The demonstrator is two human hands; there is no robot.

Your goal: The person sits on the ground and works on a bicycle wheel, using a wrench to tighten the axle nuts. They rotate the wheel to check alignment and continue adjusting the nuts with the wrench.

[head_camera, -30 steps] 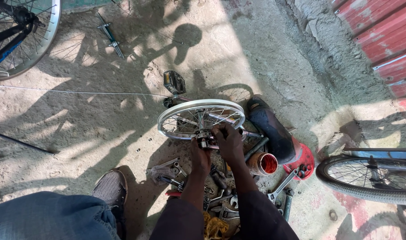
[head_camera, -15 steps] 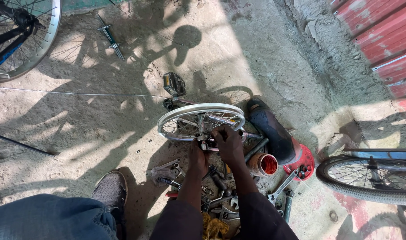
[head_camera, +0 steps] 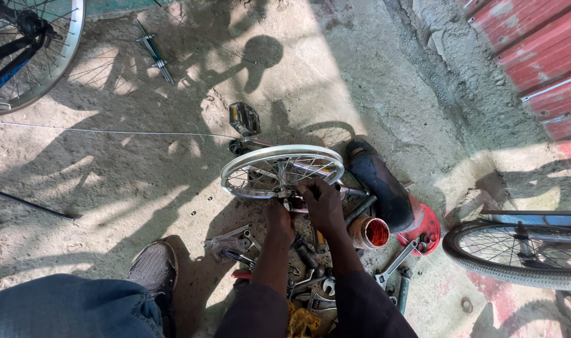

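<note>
A small silver bicycle wheel rim (head_camera: 248,161) with spokes lies almost flat just above the ground in front of me. My right hand (head_camera: 322,203) is closed over its hub at the near side of the rim. My left hand (head_camera: 279,216) grips the hub area just below and to the left, its fingers hidden behind the rim edge. Both forearms reach forward over a pile of wrenches (head_camera: 304,269) on the ground. What the fingers hold exactly is hidden.
A pedal on a crank (head_camera: 244,120) lies beyond the rim. A dark container (head_camera: 379,181), an orange can (head_camera: 370,233) and a red tray (head_camera: 426,228) sit right of my hands. Bicycle wheels stand at far left (head_camera: 29,56) and right (head_camera: 517,253). My shoe (head_camera: 151,269) rests lower left.
My hands have barely moved on the hub; the wheel rim stays in the same place.
</note>
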